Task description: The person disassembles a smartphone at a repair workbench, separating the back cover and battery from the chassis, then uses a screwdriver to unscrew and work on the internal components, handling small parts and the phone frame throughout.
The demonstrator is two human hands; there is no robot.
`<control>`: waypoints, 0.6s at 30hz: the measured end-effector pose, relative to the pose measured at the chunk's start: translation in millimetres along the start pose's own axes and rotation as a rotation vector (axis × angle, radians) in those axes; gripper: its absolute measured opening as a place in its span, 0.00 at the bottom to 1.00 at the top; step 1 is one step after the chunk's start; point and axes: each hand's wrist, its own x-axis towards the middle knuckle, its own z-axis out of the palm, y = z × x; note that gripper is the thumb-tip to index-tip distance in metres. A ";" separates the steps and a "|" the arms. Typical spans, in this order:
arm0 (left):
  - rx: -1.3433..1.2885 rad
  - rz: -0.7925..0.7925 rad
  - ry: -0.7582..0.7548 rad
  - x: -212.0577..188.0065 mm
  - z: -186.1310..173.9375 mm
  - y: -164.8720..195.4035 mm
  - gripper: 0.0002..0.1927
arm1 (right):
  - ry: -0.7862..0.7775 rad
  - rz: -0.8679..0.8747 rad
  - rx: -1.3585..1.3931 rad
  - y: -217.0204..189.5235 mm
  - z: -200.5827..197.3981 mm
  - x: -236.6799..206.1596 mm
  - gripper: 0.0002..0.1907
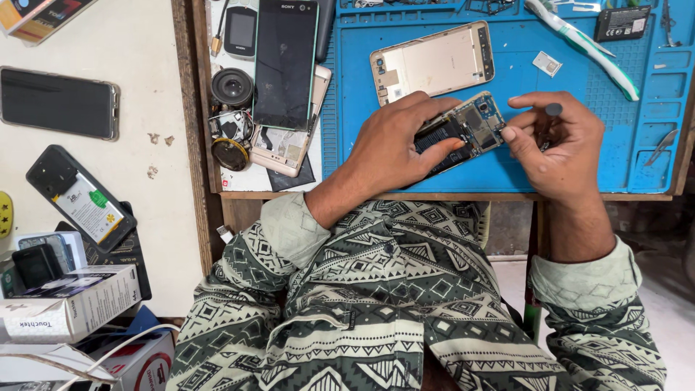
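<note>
**Open phone held down, small tool at its upper end**

The left hand (394, 148) lies flat over the opened phone (463, 130), fingers spread across its dark lower half and pressing it to the blue mat (521, 65); its grip is a clamp from above, not a closed fist. The right hand (557, 141) is clenched around a small dark-handled tool (552, 116), the round handle end showing above the knuckles, its tip hidden behind the fingers at the phone's upper end.

The phone sits on the mat near the front edge of the surface, between the two hands. Its long axis runs diagonally: the exposed board end points up and right, away from the person, and the covered end points down and left toward the left wrist.

Judging by this, the step in hand is work on the board end, likely a screw or connector. The next move seems to call for a steady left-hand hold and a fine, straight tool tip, since the parts are tiny.

Just beyond the phone lies a gold back cover (433, 61). Further right of the phone, a toothbrush (583, 43) lies aslant. Left of the mat, well apart from the phone, a black phone (284, 61) lies face up.
</note>
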 end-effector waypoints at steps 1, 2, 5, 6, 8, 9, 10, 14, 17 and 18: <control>-0.007 0.005 0.001 -0.1 0.1 0.3 0.25 | -0.001 -0.003 0.004 0.3 0.3 -0.1 0.13; -0.014 0.011 0.003 0.1 0.2 0.6 0.24 | -0.010 -0.022 -0.008 0.7 0.1 1.0 0.13; -0.012 -0.001 -0.025 0.0 2.0 2.5 0.22 | -0.024 -0.052 -0.036 2.2 0.2 2.5 0.13; -0.008 -0.010 -0.039 -0.1 2.5 3.3 0.22 | -0.020 -0.047 -0.041 3.4 2.3 1.9 0.13; 0.000 -0.003 -0.037 -0.8 3.2 4.6 0.22 | -0.010 -0.050 -0.064 5.1 4.2 0.6 0.11; 0.004 0.000 -0.036 -1.0 3.3 5.0 0.21 | -0.006 -0.058 -0.083 6.2 5.9 -0.3 0.10; 0.009 0.005 -0.033 -0.9 3.0 5.1 0.21 | -0.001 -0.066 -0.102 7.2 6.9 -0.8 0.09; 0.008 0.009 -0.032 -1.6 3.6 6.0 0.20 | 0.024 -0.070 -0.170 9.2 6.7 -1.2 0.08; 0.006 0.003 -0.036 -1.4 4.8 6.9 0.20 | 0.030 -0.071 -0.129 9.8 8.1 -1.2 0.09; 0.007 0.001 -0.037 -1.5 4.9 7.1 0.20 | 0.028 -0.081 -0.118 9.5 7.9 -1.0 0.09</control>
